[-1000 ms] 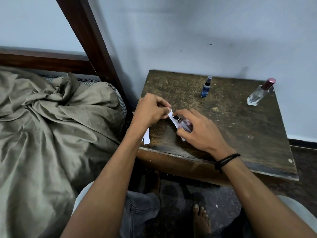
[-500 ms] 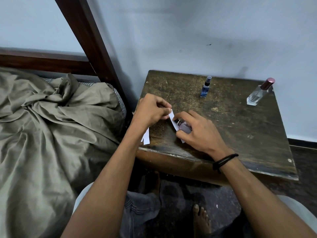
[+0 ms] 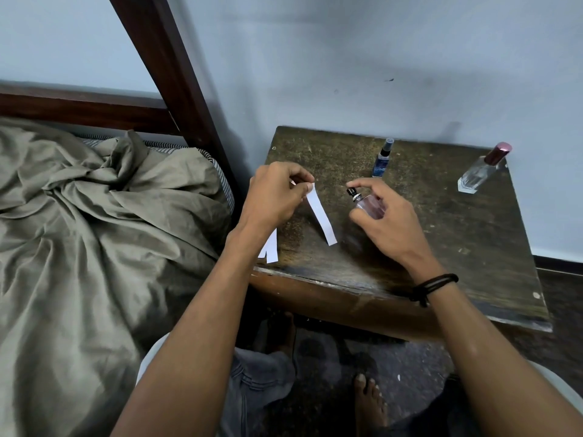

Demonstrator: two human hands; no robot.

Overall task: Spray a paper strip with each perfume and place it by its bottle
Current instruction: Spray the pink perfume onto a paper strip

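My left hand [image 3: 274,200] pinches the top end of a white paper strip [image 3: 321,220], which hangs down over the worn wooden table [image 3: 441,247]. To its right, my right hand [image 3: 385,219] grips a small pinkish perfume bottle [image 3: 369,205] with a black nozzle pointing toward the strip, index finger above the nozzle. A small blue spray bottle [image 3: 381,159] stands at the back of the table. A clear bottle with a pink cap [image 3: 482,168] stands at the back right corner.
More white paper strips [image 3: 269,247] lie at the table's left front edge, partly under my left wrist. A bed with a rumpled olive sheet [image 3: 94,231] and a dark wooden post [image 3: 176,77] is on the left. The wall is close behind the table.
My hands have drawn apart. The bottle moved right and up off the strip, and the strip now hangs free from my left hand.
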